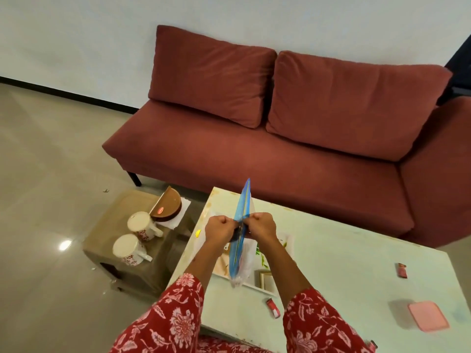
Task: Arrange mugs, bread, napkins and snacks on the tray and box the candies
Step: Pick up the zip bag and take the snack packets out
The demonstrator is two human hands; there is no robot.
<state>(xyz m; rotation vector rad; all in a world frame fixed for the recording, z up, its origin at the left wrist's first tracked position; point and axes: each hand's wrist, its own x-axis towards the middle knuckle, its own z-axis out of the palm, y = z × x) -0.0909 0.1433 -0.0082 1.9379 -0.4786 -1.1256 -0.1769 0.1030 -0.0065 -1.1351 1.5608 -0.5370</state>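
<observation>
Both fists are pinching a blue snack packet (240, 220) edge-on over the tray (257, 285) on the pale table (331, 250): left hand (220, 229) and right hand (262, 226) are curling tight on its seam. Two floral mugs (141, 224) are sitting on the side stool (107, 225); wrapped candies (273, 307) are lying near the pink box lid (428, 315).

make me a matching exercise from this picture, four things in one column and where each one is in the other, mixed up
Things
1. blue snack packet
2. two mugs
3. pink lid
4. tray

Places
A. on the low brown side table
B. on the white table, under the hands
C. gripped between the left hand and right hand
D. near the right end of the white table

Pairs: 1-C, 2-A, 3-D, 4-B
</observation>
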